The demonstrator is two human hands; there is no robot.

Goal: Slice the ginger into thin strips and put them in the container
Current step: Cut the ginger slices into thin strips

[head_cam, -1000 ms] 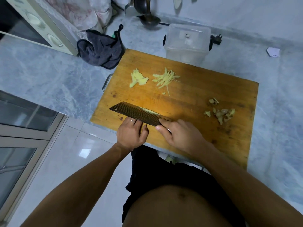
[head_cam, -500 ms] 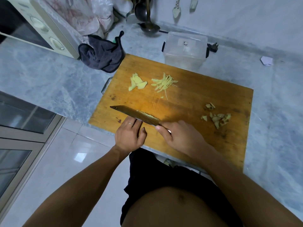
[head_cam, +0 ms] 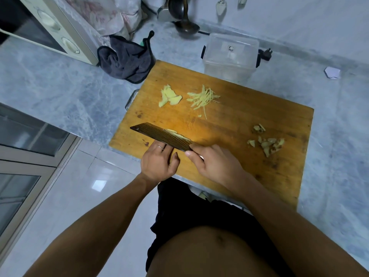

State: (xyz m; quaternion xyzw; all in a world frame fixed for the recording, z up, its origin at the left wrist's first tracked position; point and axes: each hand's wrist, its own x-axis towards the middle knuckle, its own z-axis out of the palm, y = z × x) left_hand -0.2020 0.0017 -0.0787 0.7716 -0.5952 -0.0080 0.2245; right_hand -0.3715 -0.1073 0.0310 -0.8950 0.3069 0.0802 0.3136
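Observation:
My right hand (head_cam: 215, 164) grips the handle of a dark cleaver (head_cam: 161, 135) at the near side of the wooden cutting board (head_cam: 249, 120). My left hand (head_cam: 158, 159) lies just left of it. Its fingers reach behind the tilted blade, so the fingertips are hidden. A pale piece of ginger (head_cam: 171, 130) peeks out past the blade's far edge. Flat ginger slices (head_cam: 169, 95) and a small heap of thin ginger strips (head_cam: 202, 97) lie at the back of the board. A clear plastic container (head_cam: 229, 56) stands behind the board.
Brown ginger trimmings (head_cam: 266, 142) lie on the board's right side. A dark cloth (head_cam: 127, 58) sits at the board's back left corner, beside a cream oven (head_cam: 52, 29). A ladle (head_cam: 185, 27) hangs by the wall. The marble counter (head_cam: 60, 82) surrounds the board.
Both hands stay at the same spot on the board. The cleaver's blade tipped more upright half a second ago and now shows its flat side again.

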